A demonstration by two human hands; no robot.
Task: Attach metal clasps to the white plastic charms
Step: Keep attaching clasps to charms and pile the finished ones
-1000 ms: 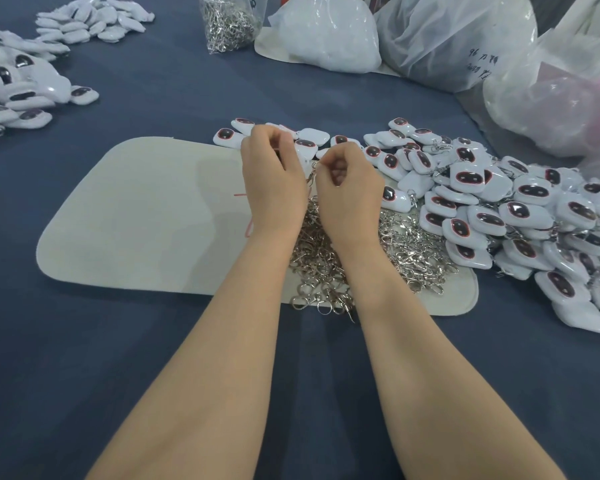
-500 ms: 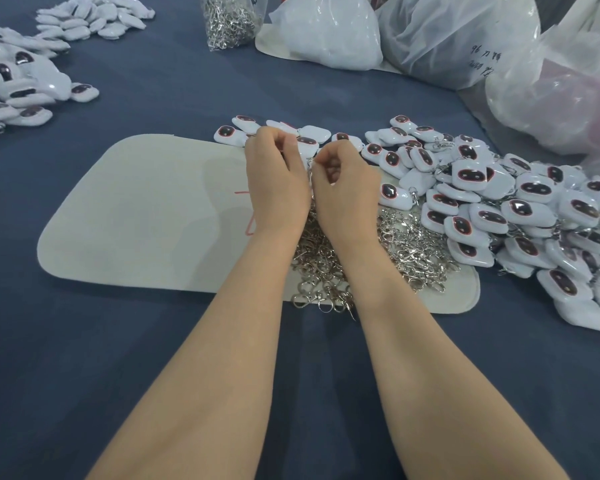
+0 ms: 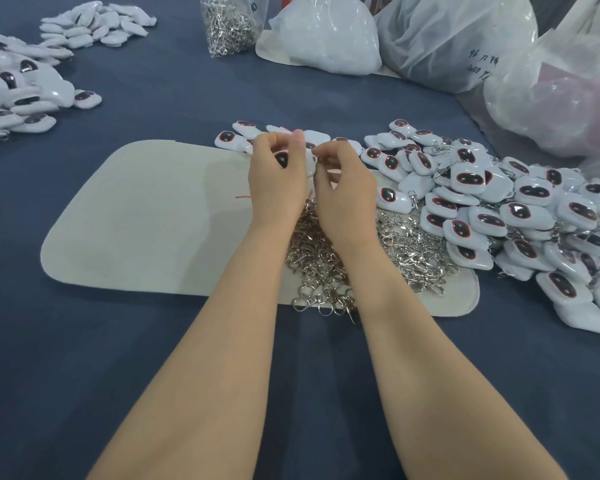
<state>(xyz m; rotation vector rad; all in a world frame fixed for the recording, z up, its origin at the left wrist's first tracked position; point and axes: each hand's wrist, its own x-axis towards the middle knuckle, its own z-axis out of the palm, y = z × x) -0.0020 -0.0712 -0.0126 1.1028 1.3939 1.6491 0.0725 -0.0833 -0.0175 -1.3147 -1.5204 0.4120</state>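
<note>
My left hand [image 3: 274,178] grips a white plastic charm [image 3: 293,161] with a dark oval face, held just above the pale mat [image 3: 136,220]. Close against it on the right, my right hand [image 3: 343,188] pinches a small metal clasp at the charm's edge; the clasp itself is mostly hidden by my fingers. Under both wrists lies a heap of loose silver clasps [image 3: 409,251]. A large pile of white charms [image 3: 516,209] spreads to the right of my hands.
More white charms lie at the far left [image 3: 21,95] and back left [image 3: 97,24]. A clear bag of clasps [image 3: 227,24] and several plastic bags [image 3: 447,39] stand at the back on the blue cloth [image 3: 84,358].
My left hand has turned, so the charm's dark face now shows between its fingers. Both hands stay together in the same place above the mat.
</note>
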